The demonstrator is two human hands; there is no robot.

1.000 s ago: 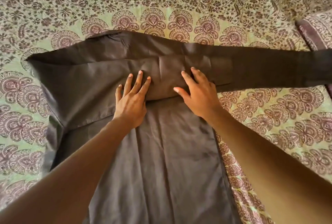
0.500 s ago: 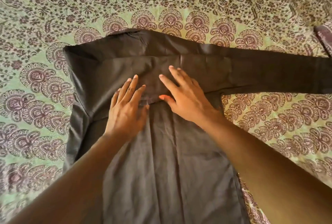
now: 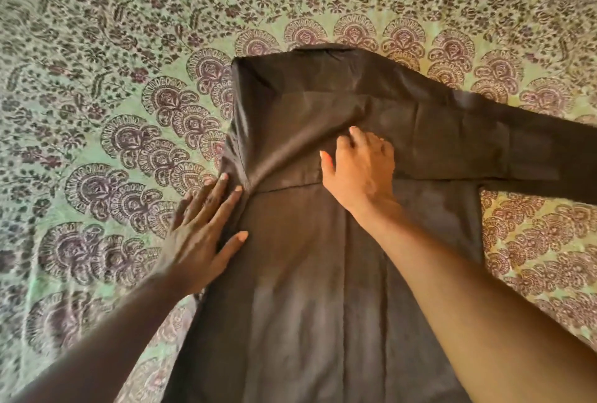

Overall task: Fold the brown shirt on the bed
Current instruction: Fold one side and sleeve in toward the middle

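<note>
Since the earlier frame the left hand (image 3: 206, 234) has been slid away from the middle of the brown shirt (image 3: 303, 289) to its left edge, and the left side of the shirt is now folded in, so that a straight edge is seen there. The fingers of this hand are kept straight and spread, pressed flat along that edge, partly on the patterned bedspread (image 3: 106, 85). The right hand (image 3: 360, 169) is laid on the folded sleeve band near the middle, with its fingers curled a little into the cloth; whether cloth is pinched cannot be told. The shirt is lying on the bed, its body running toward the camera. It is judged that the left fold is being flattened and the right side is not yet done: the right sleeve (image 3: 504, 140) is stretched out flat to the right border of the view. Much free bedspread is seen to the left and beyond the collar.
</note>
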